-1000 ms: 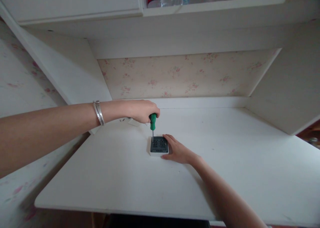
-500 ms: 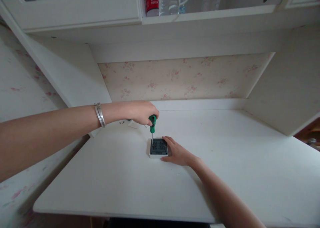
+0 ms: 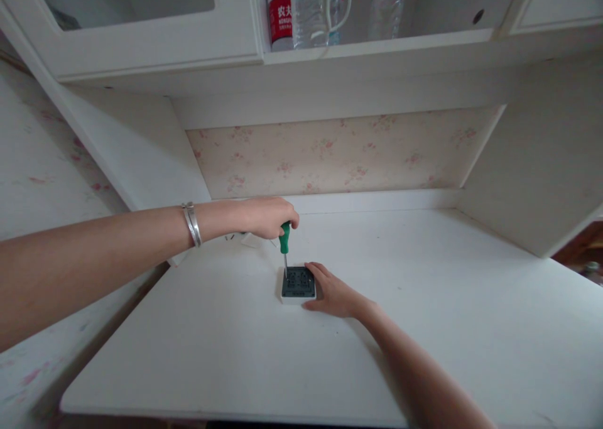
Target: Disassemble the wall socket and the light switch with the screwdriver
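Observation:
My left hand (image 3: 276, 217), with silver bangles at the wrist, is wrapped round the top of a green-handled screwdriver (image 3: 284, 240). The screwdriver stands nearly upright, and its metal tip meets the left side of a wall socket (image 3: 298, 283). This socket has a dark grey face with slots and sits in a white box on the desk. My right hand (image 3: 332, 291) grips the box from its right side, fingers at the back edge and thumb at the front corner.
Behind my left hand, small dark screws (image 3: 229, 237) and a white flat piece (image 3: 252, 240) lie on the white desk (image 3: 211, 341). A shelf overhead holds a red-labelled bottle (image 3: 281, 17) and clear plastic bottles (image 3: 387, 11). Side panels and a floral wall enclose the desk's back.
The camera view has tilted slightly upward, so more of the shelf shows. My left hand has shifted its hold slightly on the screwdriver handle. My right hand keeps its grip on the socket box.

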Available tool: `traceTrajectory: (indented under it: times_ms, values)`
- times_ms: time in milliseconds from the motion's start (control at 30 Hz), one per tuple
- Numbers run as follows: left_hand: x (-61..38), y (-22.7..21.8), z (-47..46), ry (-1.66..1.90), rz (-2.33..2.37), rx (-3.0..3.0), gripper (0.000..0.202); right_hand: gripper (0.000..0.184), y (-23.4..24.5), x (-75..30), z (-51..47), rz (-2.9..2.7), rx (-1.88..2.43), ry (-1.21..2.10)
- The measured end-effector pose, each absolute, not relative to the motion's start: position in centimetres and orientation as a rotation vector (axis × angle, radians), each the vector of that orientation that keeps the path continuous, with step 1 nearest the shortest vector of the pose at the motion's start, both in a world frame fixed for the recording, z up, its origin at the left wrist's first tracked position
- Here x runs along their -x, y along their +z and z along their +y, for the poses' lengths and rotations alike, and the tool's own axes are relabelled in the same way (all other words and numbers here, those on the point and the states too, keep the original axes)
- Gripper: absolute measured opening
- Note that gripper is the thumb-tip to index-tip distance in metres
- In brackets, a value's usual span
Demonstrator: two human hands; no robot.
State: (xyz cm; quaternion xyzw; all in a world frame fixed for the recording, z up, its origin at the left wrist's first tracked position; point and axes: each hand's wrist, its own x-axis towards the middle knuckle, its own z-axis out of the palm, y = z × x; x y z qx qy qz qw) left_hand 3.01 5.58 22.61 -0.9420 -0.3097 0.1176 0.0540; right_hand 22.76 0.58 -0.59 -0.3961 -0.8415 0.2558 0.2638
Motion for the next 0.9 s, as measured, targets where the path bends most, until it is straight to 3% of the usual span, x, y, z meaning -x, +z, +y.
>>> traceTrajectory:
  times_ms: [300, 567, 667, 800, 900]
  values:
    - [-3.5, 22.2, 4.8, 0.296, -1.142, 2.664, 0.048, 0.094, -0.6, -22.7, 0.6, -2.291, 1.081, 0.679]
    - [-3.3, 22.6, 4.6, 0.383, -0.830, 2.819, 0.026, 0.093, -0.6, -22.6, 0.6, -2.288, 1.080, 0.667]
    - [-3.4, 22.7, 4.7, 0.412, -0.979, 2.758, 0.030, 0.093, -0.6, -22.6, 0.6, -2.284, 1.083, 0.669]
    - [-3.5, 22.4, 4.8, 0.364, -1.185, 2.599, 0.050, 0.092, -0.4, -22.6, 0.5, -2.283, 1.077, 0.683]
    - [-3.3, 22.1, 4.9, 0.347, -1.089, 2.680, 0.048, 0.092, -0.4, -22.7, 0.5, -2.281, 1.082, 0.701]
